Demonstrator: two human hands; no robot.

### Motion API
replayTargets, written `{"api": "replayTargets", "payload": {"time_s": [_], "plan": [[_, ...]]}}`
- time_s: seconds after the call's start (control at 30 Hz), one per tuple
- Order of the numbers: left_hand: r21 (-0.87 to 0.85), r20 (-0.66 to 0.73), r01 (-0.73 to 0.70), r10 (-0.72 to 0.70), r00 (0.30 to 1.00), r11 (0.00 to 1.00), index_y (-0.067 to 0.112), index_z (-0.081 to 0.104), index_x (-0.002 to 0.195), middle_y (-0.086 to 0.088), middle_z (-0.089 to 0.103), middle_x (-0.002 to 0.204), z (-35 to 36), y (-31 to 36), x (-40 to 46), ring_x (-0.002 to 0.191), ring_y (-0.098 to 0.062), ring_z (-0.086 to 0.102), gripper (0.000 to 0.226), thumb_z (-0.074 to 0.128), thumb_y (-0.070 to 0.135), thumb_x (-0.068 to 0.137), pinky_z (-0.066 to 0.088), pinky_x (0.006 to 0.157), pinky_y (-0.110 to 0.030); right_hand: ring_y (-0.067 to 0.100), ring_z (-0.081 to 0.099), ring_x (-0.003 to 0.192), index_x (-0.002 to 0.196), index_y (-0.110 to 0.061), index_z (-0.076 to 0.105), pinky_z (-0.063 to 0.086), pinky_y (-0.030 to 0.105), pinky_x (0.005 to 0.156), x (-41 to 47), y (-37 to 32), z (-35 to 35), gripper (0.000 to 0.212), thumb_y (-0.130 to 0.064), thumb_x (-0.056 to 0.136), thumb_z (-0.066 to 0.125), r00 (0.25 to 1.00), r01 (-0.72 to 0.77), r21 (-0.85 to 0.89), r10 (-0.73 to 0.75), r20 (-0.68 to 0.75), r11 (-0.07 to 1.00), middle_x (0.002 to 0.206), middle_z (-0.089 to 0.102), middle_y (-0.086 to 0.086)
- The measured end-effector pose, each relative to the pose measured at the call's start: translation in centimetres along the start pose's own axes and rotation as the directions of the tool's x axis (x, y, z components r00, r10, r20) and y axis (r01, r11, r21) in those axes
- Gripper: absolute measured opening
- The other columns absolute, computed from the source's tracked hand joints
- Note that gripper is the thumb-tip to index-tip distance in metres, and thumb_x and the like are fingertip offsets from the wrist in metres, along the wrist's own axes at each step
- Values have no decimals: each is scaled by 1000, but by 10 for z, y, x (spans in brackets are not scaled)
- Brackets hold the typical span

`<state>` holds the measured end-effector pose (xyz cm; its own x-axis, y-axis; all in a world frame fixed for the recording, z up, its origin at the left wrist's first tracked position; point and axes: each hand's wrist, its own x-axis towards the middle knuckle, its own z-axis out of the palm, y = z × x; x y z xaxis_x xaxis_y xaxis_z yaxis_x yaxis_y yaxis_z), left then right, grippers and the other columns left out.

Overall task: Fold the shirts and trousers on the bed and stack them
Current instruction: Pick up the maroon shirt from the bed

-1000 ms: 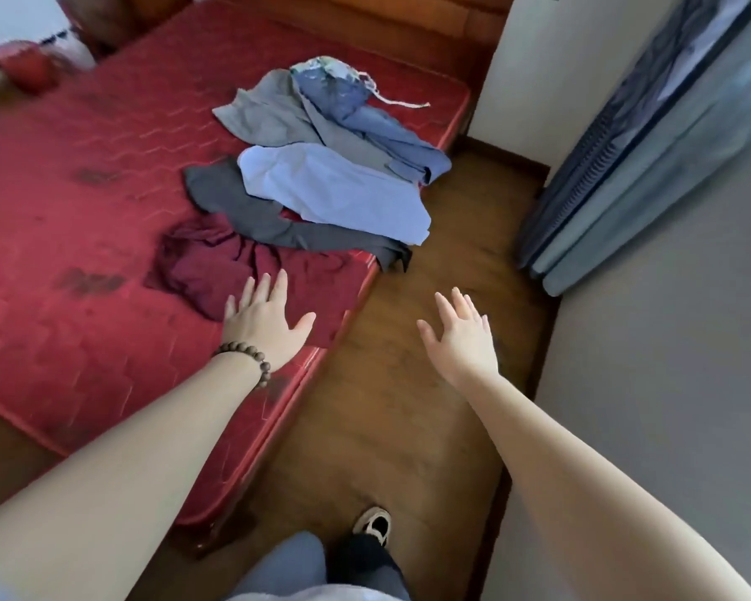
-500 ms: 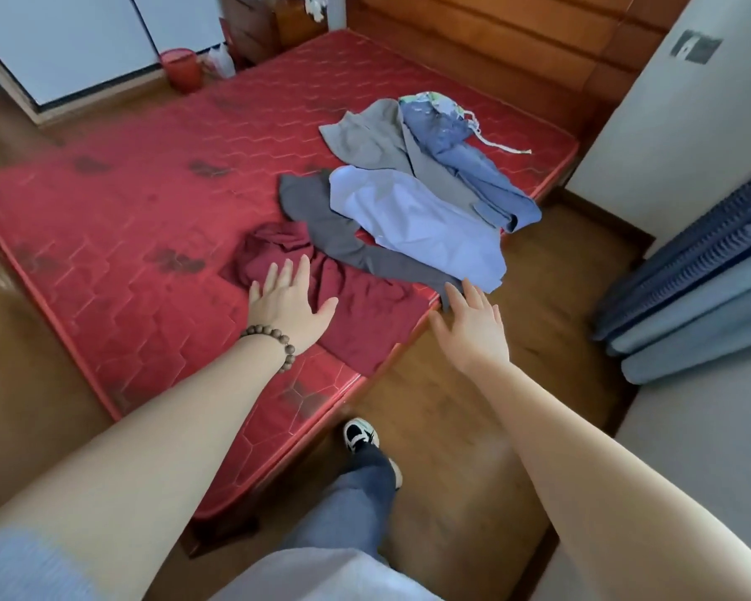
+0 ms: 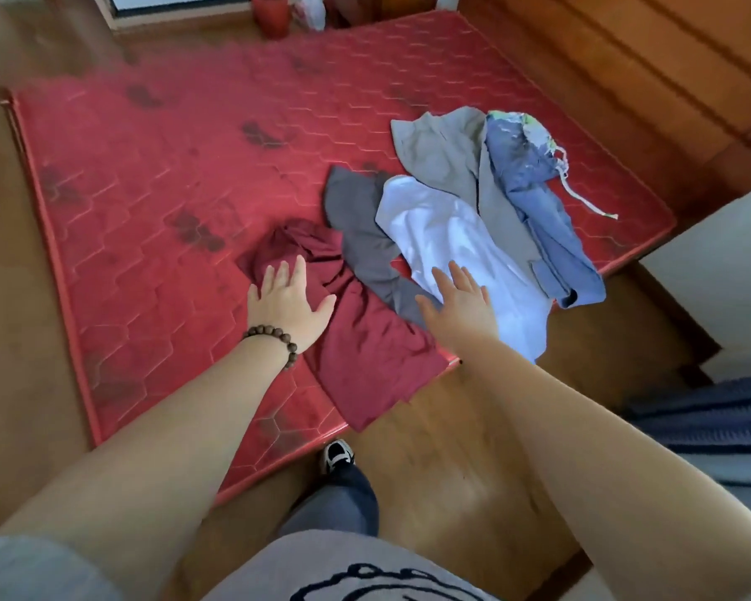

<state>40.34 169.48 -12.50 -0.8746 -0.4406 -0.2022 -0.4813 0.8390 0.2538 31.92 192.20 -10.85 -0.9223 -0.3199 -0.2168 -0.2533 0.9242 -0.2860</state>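
A heap of unfolded clothes lies at the right corner of the red mattress [image 3: 157,201]. Nearest me is a maroon garment [image 3: 365,353], hanging over the bed's edge. Beside it lie a dark grey garment [image 3: 360,236], a pale blue shirt [image 3: 452,240], a light grey garment [image 3: 443,154] and blue trousers [image 3: 547,219] with a white drawstring. My left hand [image 3: 287,305], with a bead bracelet at the wrist, hovers flat over the maroon garment, fingers apart. My right hand [image 3: 460,305] is spread over the dark grey garment and the pale blue shirt. Neither hand grips anything.
A wooden headboard [image 3: 625,71] runs along the far right. A red bin [image 3: 269,13] and a plastic bag stand on the floor beyond the bed. My leg and shoe [image 3: 337,457] are on the wooden floor by the bed's edge. Blue curtains [image 3: 720,418] hang at right.
I have stepped closer to the bed. Both hands have moved forward over the clothes: the left now above the maroon garment, the right from above the floor to above the grey and pale blue ones.
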Motion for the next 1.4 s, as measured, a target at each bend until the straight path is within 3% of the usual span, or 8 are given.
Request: {"api": "replayTargets", "payload": {"time_s": [0.43,0.67,0.9,1.13,1.4], "plan": [[-30,60,305,-303,951,952,19,4,154,-7,13,161,2,-13,53,148,-26,6,80,34,61,93,11,119,-49,20,6,148,151,-22,23,10,44,119,127,-22,-8,59,-47,99,36,958,245,-108,-223,180,964,162,9,4],[-58,59,488,-485,873,871,20,1,154,-6,11,161,13,6,76,149,-24,4,81,32,62,92,11,119,-50,23,10,148,151,-20,24,13,46,119,198,-26,-11,61,-47,99,38,890,419,-102,-386,242,902,161,13,7],[-96,44,566,-564,825,819,21,1,154,-6,11,161,17,22,115,149,-23,4,81,34,61,92,10,119,-49,25,12,148,150,-18,28,15,46,118,263,-34,-4,59,-45,99,40,819,536,-81,-494,291,840,160,15,9],[-96,53,541,-539,841,835,21,-3,153,-7,10,161,61,2,182,149,-23,2,83,36,59,92,9,120,-47,28,18,147,146,-15,37,20,48,117,324,-53,62,56,-38,97,49,788,580,-34,-549,280,814,157,25,12],[-76,52,505,-502,863,860,23,0,154,-9,6,161,166,-67,303,149,-26,0,85,37,65,89,8,120,-47,27,10,148,150,-18,28,14,46,119,425,-90,197,62,-44,97,46,713,682,-110,-625,316,723,160,15,11]]}}
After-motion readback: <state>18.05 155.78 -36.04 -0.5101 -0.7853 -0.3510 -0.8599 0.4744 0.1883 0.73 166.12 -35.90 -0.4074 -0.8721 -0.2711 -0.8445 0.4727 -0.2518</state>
